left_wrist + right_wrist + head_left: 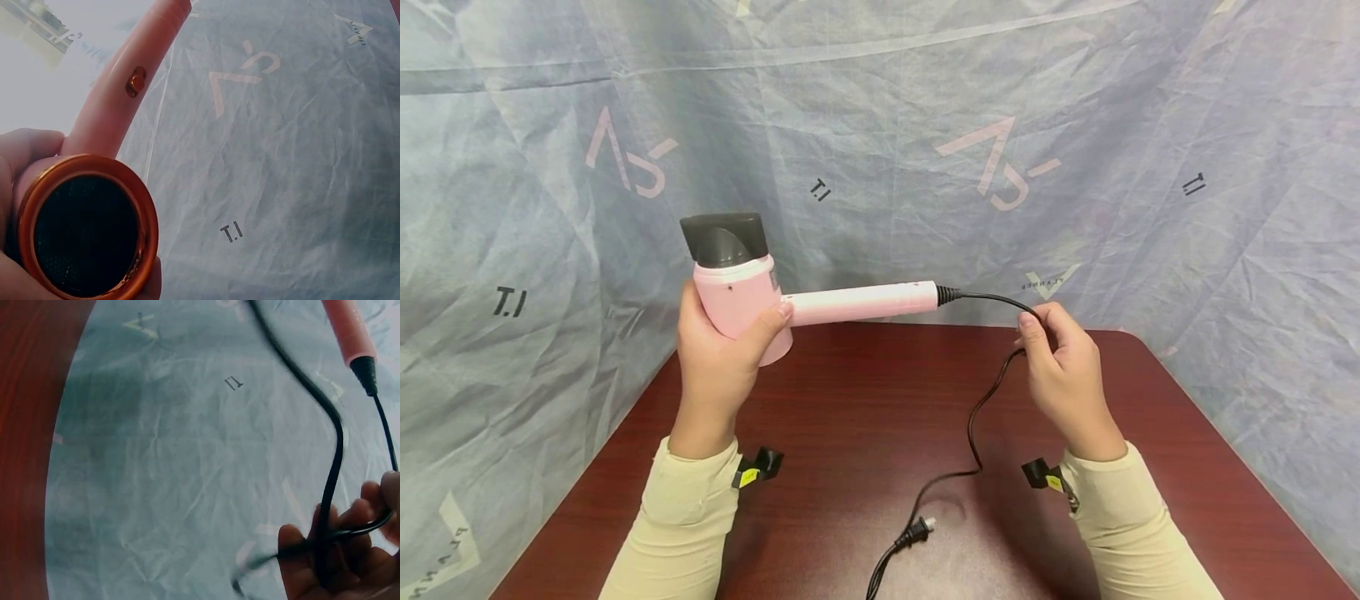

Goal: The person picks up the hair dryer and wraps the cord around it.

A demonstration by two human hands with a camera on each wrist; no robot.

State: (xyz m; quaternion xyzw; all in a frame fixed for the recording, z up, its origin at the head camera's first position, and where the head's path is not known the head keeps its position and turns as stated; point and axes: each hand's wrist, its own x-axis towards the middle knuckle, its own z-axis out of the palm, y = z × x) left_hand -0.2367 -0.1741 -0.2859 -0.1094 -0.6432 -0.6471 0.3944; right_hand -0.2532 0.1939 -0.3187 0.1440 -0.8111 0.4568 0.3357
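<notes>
A pink hair dryer (865, 303) is held up above the table, its handle pointing right. My left hand (718, 367) grips the dryer's round body, with the thumb near the handle joint. A black nozzle (722, 240) on the body faces up and away. In the left wrist view, a copper-coloured ring (151, 215) surrounds the dark end of the body, and a small switch (135, 82) shows on the handle. My right hand (1067, 375) pinches the black power cord (972, 425) a short way from the handle's end. In the right wrist view, the cord crosses over the curled fingers (356, 512).
A two-pin plug (917, 532) lies near the front of the dark red table (835, 400), beside bundled cord. Grey printed cloth (880, 125) hangs behind the table and along both sides. Small black cameras (767, 462) are strapped at both wrists.
</notes>
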